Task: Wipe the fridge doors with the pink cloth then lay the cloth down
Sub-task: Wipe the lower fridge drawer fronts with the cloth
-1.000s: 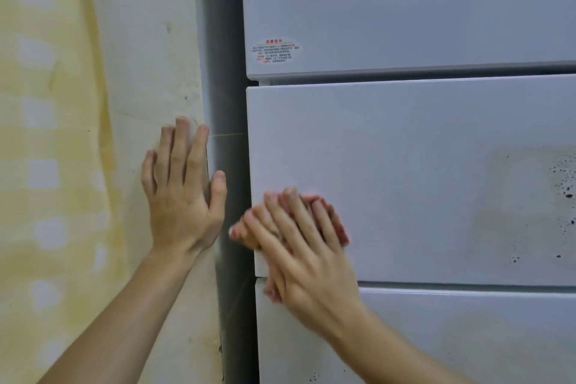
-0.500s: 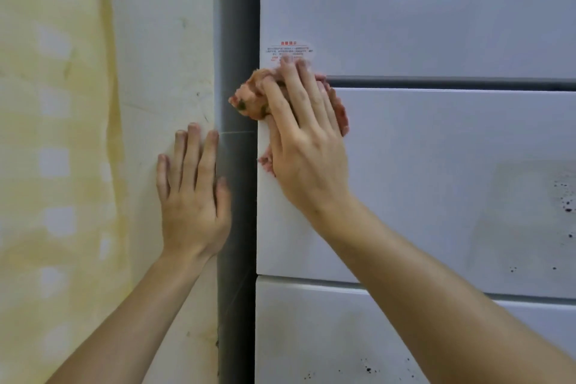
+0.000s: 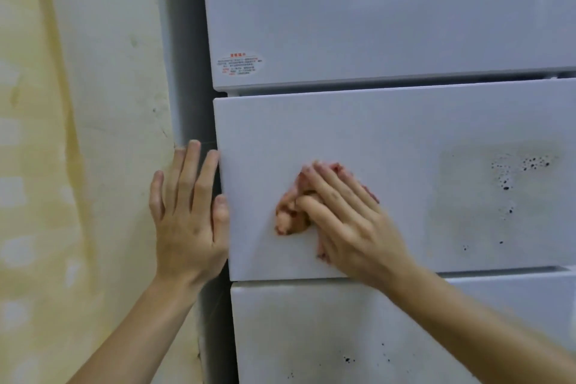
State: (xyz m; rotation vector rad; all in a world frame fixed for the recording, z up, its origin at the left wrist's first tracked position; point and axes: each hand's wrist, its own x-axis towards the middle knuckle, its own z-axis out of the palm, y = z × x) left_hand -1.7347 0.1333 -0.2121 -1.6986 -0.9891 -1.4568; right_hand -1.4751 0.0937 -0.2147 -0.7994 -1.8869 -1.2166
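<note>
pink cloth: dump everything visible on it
The pink cloth is a crumpled wad of soft, mottled pink-and-pale fabric, bunched rather than spread. It is pressed against the front of the middle fridge door, toward its left side, under the right hand, whose straight fingers cover most of it. A lump sticks out beside the thumb, and thin pink edges show past the fingertips and below the palm. Its full extent is hidden.

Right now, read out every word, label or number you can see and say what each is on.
Sticker at the lower left corner of the upper fridge door: several lines of red print, too small and blurred to read.
No other word, brand, number or sign shows in this view.
</note>
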